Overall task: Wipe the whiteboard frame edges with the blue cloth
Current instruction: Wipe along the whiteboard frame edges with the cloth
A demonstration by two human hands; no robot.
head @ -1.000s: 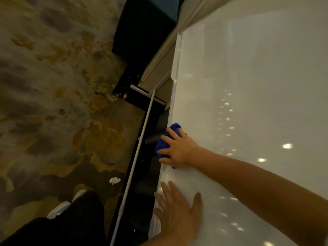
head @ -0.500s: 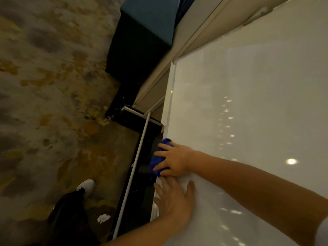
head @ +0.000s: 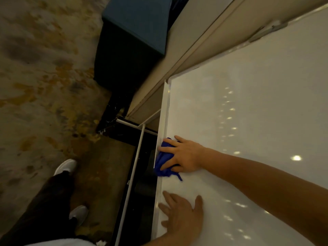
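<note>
There is only 1 view, from a wide-angle camera worn on the person's head. It looks steeply down along the whiteboard (head: 248, 107), tilted so the board fills the right half and the patterned carpet (head: 44, 77) the left. The board's frame edge (head: 164, 121) runs almost vertically through the middle. The camera sits close: both hands and forearms enter from the bottom and right, and the person's white shoes (head: 65, 166) show at lower left. A dark blue box (head: 138, 29) lies at the top, farthest away.
</note>
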